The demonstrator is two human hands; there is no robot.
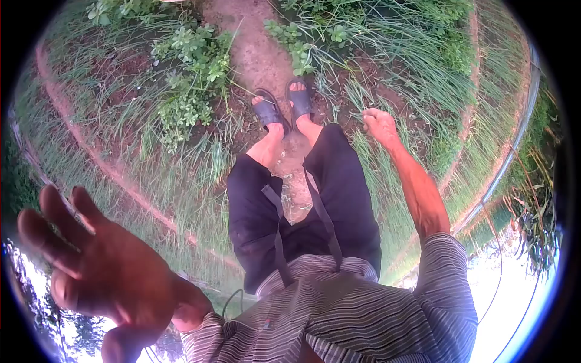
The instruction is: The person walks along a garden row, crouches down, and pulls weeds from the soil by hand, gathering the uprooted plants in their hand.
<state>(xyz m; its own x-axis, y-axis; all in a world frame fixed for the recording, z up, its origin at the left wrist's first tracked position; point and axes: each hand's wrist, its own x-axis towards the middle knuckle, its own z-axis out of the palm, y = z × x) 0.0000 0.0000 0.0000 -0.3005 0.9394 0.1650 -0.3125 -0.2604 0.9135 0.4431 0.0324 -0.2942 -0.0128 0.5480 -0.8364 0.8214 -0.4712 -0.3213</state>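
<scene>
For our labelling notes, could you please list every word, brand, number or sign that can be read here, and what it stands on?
There is no readable text in this view.
Striped shirt: no lettering made out; a small reddish spot is too blurred to identify.
Dark trousers: nothing readable.
Hanging straps: nothing readable.
Sandals: any markings would be too small to read.

Striped grey-white shirt (369, 314), black trousers (345, 193), green grass (399, 54)
</scene>
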